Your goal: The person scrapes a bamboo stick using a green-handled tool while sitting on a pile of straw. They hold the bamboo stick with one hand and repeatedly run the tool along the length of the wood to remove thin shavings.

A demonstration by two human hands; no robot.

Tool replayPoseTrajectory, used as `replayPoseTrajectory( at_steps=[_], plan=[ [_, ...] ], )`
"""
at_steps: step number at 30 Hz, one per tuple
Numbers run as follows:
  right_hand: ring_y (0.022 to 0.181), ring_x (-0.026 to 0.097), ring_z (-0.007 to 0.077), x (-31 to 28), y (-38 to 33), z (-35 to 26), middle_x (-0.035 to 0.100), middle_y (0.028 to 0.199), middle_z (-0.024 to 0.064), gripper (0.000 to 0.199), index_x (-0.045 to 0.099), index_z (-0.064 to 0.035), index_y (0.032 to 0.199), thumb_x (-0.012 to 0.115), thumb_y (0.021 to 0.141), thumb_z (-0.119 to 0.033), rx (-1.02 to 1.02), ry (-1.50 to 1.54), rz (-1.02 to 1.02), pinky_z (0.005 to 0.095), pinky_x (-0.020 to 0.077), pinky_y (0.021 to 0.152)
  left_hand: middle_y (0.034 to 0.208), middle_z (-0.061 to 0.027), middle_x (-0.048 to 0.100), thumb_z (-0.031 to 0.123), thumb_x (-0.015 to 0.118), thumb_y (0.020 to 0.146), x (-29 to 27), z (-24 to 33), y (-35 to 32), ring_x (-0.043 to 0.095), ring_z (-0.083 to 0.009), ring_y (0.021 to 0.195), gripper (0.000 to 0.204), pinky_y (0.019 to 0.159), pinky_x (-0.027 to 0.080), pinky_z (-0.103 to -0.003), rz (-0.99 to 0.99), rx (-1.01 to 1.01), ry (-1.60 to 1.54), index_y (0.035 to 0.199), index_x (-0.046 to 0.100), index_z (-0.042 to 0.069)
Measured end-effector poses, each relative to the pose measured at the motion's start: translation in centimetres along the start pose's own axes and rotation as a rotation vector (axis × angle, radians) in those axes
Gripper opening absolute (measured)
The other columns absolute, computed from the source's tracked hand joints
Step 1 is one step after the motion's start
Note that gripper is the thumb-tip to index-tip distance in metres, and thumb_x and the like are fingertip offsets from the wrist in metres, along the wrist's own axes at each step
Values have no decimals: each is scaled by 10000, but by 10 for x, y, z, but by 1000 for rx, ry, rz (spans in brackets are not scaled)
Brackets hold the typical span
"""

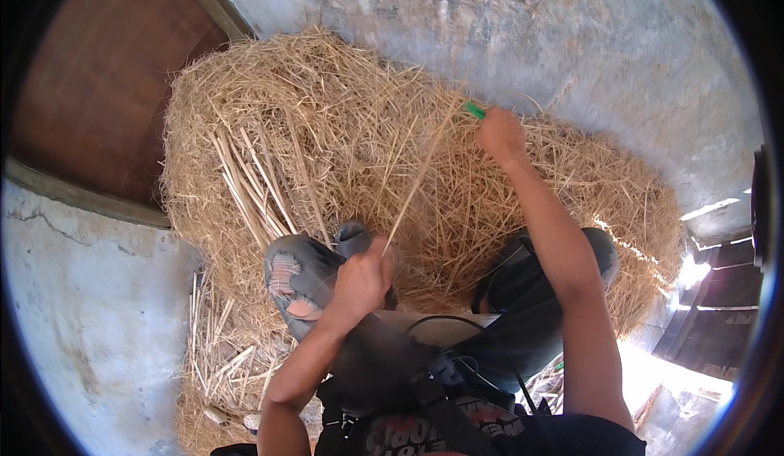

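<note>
My left hand (pixel 363 280), in front of my left knee, is closed around the lower end of a long thin pale strip of split cane or bamboo (pixel 418 180). The strip slants up and to the right, over the straw. My right hand (pixel 500 136) is stretched far forward and closed on a green-handled tool (pixel 474 110). Only a short green piece shows beyond the fist, close to the strip's far end; its blade or tip cannot be made out. Whether tool and strip touch is unclear.
A large heap of straw-like shavings (pixel 327 97) spreads ahead of my knees. Several pale split sticks (pixel 249 182) lie on it at the left. More sticks (pixel 214 333) lie beside my left leg. A worn wall (pixel 523 31) stands behind, and a brown panel (pixel 106 88) at upper left.
</note>
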State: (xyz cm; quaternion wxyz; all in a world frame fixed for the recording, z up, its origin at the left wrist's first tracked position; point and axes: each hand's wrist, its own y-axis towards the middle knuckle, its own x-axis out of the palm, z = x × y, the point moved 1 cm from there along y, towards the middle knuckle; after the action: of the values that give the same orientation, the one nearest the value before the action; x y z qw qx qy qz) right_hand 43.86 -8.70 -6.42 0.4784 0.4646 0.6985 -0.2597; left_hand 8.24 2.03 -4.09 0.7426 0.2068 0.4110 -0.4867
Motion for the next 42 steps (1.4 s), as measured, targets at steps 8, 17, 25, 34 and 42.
replayPoseTrajectory(
  at_steps=[8, 17, 25, 34, 42],
  plan=[
    [682, 700, 376, -6, -62, -56, 689, 740, 232, 133, 716, 31, 787, 684, 760, -96, -243, 91, -272, 480, 577, 644, 763, -240, 676, 124, 535, 1020, -2, -5, 15, 676, -481, 794, 210, 697, 534, -540, 45, -28, -98, 1206, 604, 55],
    [689, 710, 364, 19, -100, -79, 698, 753, 225, 117, 722, 26, 791, 666, 790, -77, -346, -51, -320, 475, 569, 622, 751, -289, 677, 190, 529, 1005, 1, -8, 13, 669, -517, 745, 253, 686, 533, -619, 46, -38, -11, 1208, 572, 46],
    [731, 723, 363, 32, -24, -20, 716, 824, 233, 189, 723, 39, 886, 605, 898, -108, -50, -69, -198, 466, 577, 642, 746, -281, 678, 179, 559, 981, 1, -8, -9, 677, -493, 715, 333, 658, 550, -600, -43, 25, 32, 1290, 575, 59],
    [746, 724, 357, -64, 39, 54, 720, 827, 243, 220, 698, 34, 870, 672, 819, -178, 103, 95, 30, 475, 568, 707, 597, -25, 493, 164, 488, 1082, -5, -6, -4, 543, -131, 523, 259, 517, 434, -305, -140, 93, -474, 1295, 572, 44],
    [493, 465, 125, -111, -2, -25, 496, 596, -13, 293, 653, -47, 926, 754, 914, -321, -24, 636, -287, 335, 373, 480, 606, 0, 469, 254, 392, 1135, -21, 4, 2, 447, -71, 467, 319, 460, 373, -234, -405, -5, -904, 1284, 560, 28]
  ],
)
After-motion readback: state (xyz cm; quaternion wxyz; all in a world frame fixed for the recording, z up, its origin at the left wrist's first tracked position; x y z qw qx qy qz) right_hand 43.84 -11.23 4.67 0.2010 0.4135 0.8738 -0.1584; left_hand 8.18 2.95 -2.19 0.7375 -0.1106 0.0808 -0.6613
